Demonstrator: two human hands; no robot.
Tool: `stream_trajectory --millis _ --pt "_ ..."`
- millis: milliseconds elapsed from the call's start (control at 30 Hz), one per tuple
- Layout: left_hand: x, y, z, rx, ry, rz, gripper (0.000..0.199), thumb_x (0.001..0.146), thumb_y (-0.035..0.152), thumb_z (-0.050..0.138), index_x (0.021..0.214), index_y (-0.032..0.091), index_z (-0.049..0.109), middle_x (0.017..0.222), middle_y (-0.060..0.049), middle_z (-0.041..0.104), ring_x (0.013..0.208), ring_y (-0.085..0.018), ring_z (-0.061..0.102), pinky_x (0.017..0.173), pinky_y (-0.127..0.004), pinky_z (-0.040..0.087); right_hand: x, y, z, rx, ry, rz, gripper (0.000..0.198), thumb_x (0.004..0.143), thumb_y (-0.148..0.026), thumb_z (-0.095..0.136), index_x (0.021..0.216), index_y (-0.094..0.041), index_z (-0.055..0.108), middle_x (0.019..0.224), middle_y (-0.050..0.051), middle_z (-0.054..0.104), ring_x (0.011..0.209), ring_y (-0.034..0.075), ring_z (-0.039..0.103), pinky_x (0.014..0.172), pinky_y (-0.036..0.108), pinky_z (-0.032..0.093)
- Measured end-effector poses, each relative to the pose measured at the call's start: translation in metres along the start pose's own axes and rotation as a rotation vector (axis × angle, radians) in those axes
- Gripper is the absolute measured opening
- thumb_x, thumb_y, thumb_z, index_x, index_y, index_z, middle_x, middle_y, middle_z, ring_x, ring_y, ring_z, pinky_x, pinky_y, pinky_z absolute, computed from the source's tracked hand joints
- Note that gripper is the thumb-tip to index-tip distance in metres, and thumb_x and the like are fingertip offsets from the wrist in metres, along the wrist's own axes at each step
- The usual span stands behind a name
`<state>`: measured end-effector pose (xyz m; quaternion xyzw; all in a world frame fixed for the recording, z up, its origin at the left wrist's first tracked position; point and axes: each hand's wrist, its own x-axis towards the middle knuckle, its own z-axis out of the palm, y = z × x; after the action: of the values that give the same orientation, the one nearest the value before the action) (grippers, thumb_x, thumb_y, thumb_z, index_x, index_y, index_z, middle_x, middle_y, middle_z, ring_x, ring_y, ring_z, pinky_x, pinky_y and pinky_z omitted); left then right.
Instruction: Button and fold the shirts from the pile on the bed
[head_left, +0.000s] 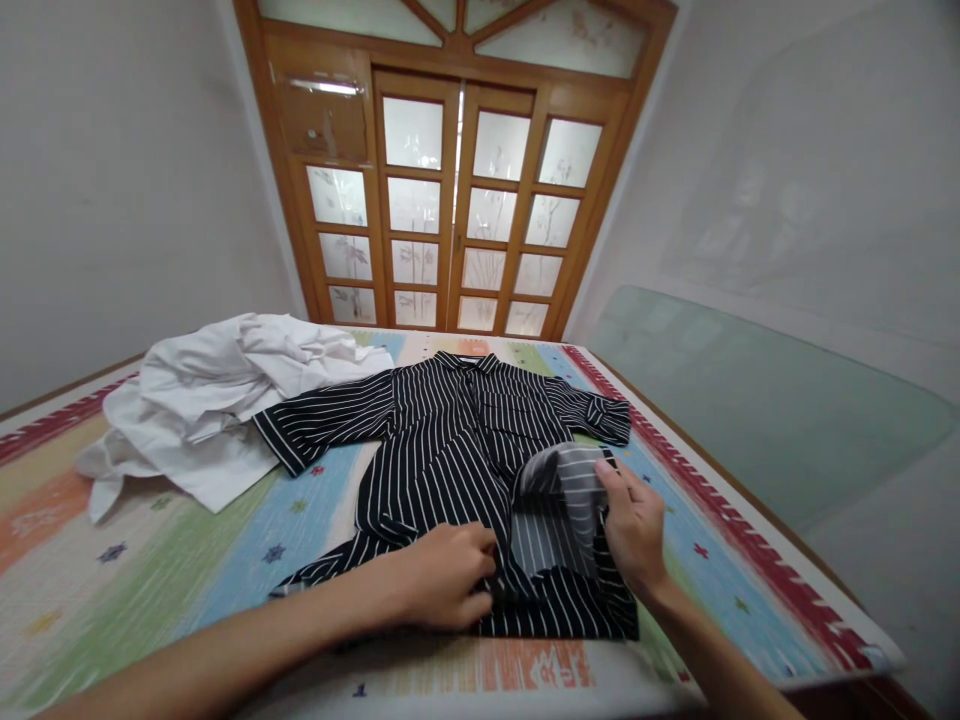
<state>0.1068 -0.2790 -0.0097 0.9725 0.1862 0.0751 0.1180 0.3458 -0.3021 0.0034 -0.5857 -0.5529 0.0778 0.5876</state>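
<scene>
Striped collared shirt, one, lies pinched by left hand and right hand, fingers closed, beside one crumpled white cloth.

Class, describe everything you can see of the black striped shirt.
The shirt is black with thin white stripes and looks like light fabric. It lies spread front up on the patterned tablecloth, collar pointing away from the person, both sleeves out, one against the white cloth. Its body is rumpled. The left hand grips its lower front; the right hand holds up an edge, showing the greyish inner side.
</scene>
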Motion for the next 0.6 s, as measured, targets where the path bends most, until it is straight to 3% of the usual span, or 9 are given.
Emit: stream_trajectory --millis 67,133,233,300,400,500,600 --pt "0.001 -0.001 0.009 -0.016 -0.073 0.129 0.011 0.075 0.027 0.066 0.072 0.017 0.07 0.086 -0.009 0.065 0.078 -0.021 0.06 0.069 -0.032 0.05 -0.005 -0.005 0.003 -0.017 -0.057 -0.093 0.035 0.095 -0.043 0.046 0.073 -0.019 0.061 0.067 0.001 0.059 0.065 0.017 0.057 0.064 0.027 0.048" --pt "-0.001 -0.004 0.011 -0.066 -0.082 0.193 0.01 0.072 0.027 0.068 0.072 0.017 0.071 0.088 -0.009 0.065 0.079 -0.021 0.06 0.071 -0.033 0.051 -0.01 -0.008 0.004 -0.004 -0.222 -0.25 0.03 0.095 -0.036 0.047 0.078 -0.02 0.065 0.076 0.003 0.067 0.073 0.018 0.064 0.072 0.029 0.051" --pt "-0.008 -0.011 0.006 -0.167 -0.064 0.22 0.009 0.07 0.026 0.069 0.067 0.018 0.068 0.084 -0.007 0.064 0.078 -0.02 0.059 0.073 -0.031 0.05 -0.019 -0.01 0.004 0.054 -0.688 -0.478 0.023 0.093 -0.026 0.049 0.101 -0.019 0.071 0.105 0.009 0.073 0.098 0.021 0.068 0.09 0.033 0.052" --pt "-0.015 -0.016 -0.001 -0.224 -0.054 0.181 0.017 0.069 0.032 0.072 0.062 0.019 0.064 0.076 -0.004 0.063 0.076 -0.019 0.059 0.071 -0.03 0.049 -0.023 -0.01 0.002 0.073 -1.022 -0.511 0.034 0.092 -0.022 0.051 0.123 -0.019 0.065 0.122 0.01 0.068 0.115 0.021 0.063 0.1 0.035 0.048" --pt "-0.024 -0.03 -0.013 -0.268 -0.034 0.052 0.03 0.077 0.044 0.067 0.063 0.018 0.06 0.074 -0.002 0.062 0.075 -0.017 0.058 0.07 -0.028 0.046 -0.029 -0.007 -0.002 0.078 -1.299 -0.417 0.043 0.086 -0.017 0.053 0.128 -0.019 0.063 0.124 0.01 0.068 0.123 0.021 0.058 0.105 0.038 0.045" --pt "-0.029 -0.052 -0.021 -0.144 0.032 -0.222 0.041 0.094 0.044 0.043 0.067 0.018 0.058 0.074 -0.003 0.062 0.072 -0.016 0.058 0.072 -0.029 0.044 -0.035 0.002 -0.007 0.11 -1.352 -0.316 0.035 0.075 -0.015 0.056 0.106 -0.018 0.072 0.113 0.009 0.073 0.121 0.023 0.06 0.103 0.041 0.046" --pt "-0.032 -0.079 -0.023 0.122 0.086 -0.596 0.033 0.094 0.039 0.042 0.075 0.018 0.058 0.08 -0.006 0.064 0.076 -0.02 0.061 0.073 -0.031 0.045 -0.038 0.014 -0.011 0.17 -1.355 -0.24 0.02 0.065 -0.016 0.054 0.077 -0.018 0.07 0.105 0.009 0.075 0.116 0.025 0.063 0.103 0.044 0.044"
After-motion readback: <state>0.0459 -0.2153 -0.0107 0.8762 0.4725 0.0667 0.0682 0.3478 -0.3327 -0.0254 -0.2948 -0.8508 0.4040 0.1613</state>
